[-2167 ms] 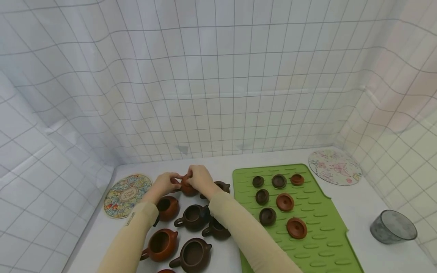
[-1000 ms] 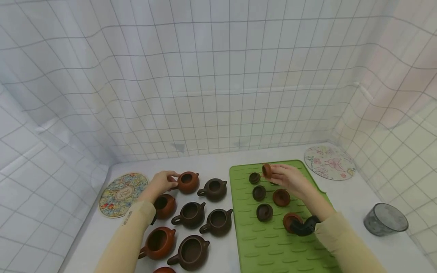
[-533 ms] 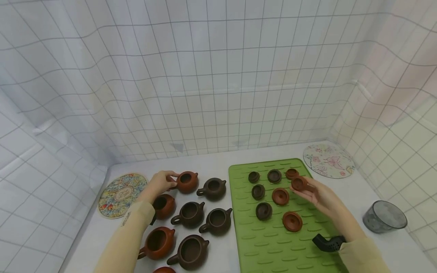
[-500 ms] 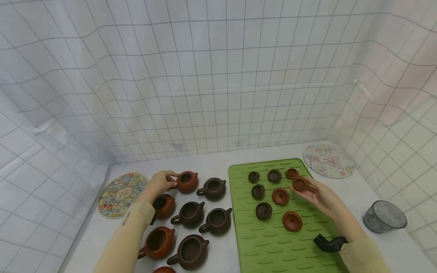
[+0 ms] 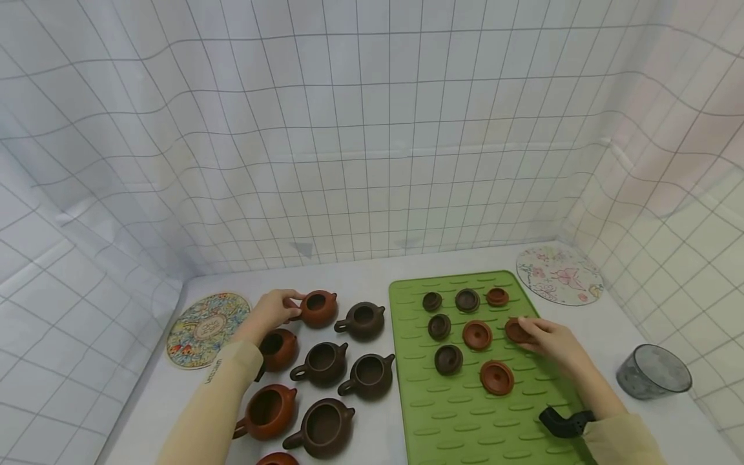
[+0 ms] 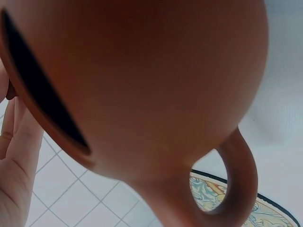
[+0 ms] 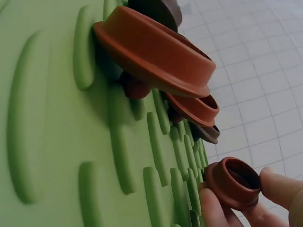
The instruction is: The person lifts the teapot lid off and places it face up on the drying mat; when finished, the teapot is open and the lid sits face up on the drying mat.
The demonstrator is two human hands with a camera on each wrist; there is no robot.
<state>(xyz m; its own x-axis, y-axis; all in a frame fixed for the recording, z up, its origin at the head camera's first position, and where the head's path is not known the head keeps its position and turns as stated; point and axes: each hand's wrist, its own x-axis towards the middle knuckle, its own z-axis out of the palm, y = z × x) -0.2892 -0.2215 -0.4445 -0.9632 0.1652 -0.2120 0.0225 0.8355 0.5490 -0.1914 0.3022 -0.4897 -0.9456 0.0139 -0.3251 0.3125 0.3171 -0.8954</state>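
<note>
At the back left of the table, my left hand (image 5: pixel 273 314) pinches the handle of a small reddish-brown teapot (image 5: pixel 318 309) whose top is uncovered. Another reddish teapot (image 6: pixel 165 94) fills the left wrist view, close under that wrist. Over the green ridged mat (image 5: pixel 418 400), my right hand (image 5: pixel 552 342) pinches a reddish teapot lid (image 7: pixel 234 184), hollow side up, between thumb and fingers. In the head view this lid sits low at the mat's right side; whether it touches the mat is unclear. Several upturned lids lie near it, including a reddish lid (image 5: pixel 477 335) and a dark lid (image 5: pixel 449 360).
More lidless teapots stand on the left, such as a dark teapot (image 5: pixel 323 363) and a red one (image 5: pixel 268 411). A colourful round mat (image 5: pixel 209 329) lies far left, a pale patterned one (image 5: pixel 560 274) back right. A grey glass (image 5: pixel 654 371) stands right.
My right hand has taken the lid off the far reddish teapot, carried it right over the green mat, turned it hollow side up and lowered it. My left hand stays at the teapot.
</note>
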